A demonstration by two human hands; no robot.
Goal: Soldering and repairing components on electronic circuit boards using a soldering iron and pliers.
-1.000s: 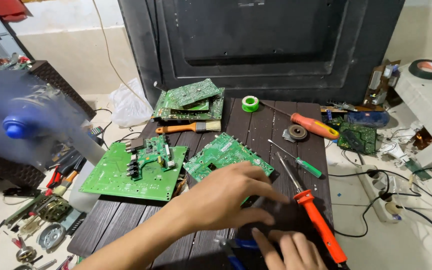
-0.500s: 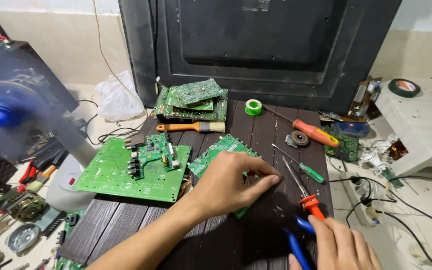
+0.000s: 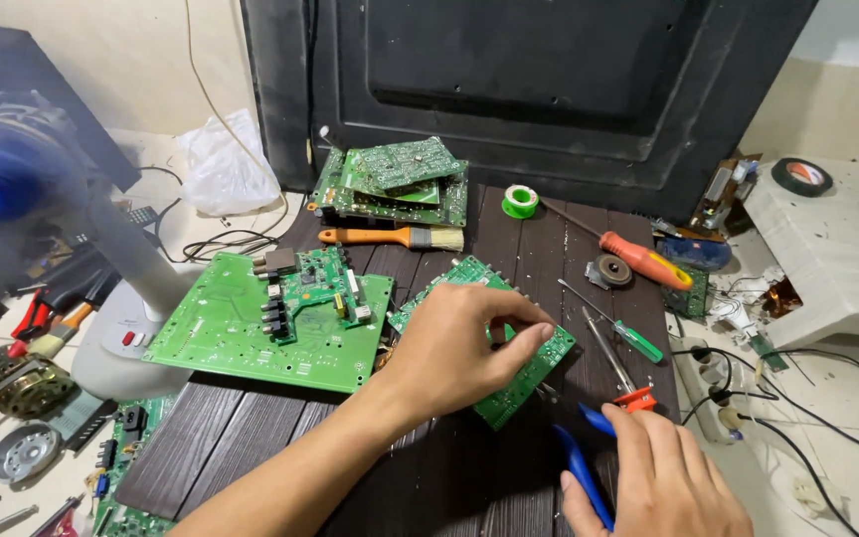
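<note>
Green circuit board (image 3: 509,373) lay pinned under the closed left hand (image 3: 454,348); right hand (image 3: 653,472) gripped blue-handled pliers (image 3: 579,462). Best held flat while cutting.

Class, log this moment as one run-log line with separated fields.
left hand: pinching small green circuit board | right hand: gripping blue-handled pliers | surface: dark slatted table

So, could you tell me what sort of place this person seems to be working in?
Probably an informal electronics repair bench. Green circuit boards lie spread and stacked on a dark table, with screwdrivers and a brush beside them, and the right hand grips blue-handled pliers.
</note>
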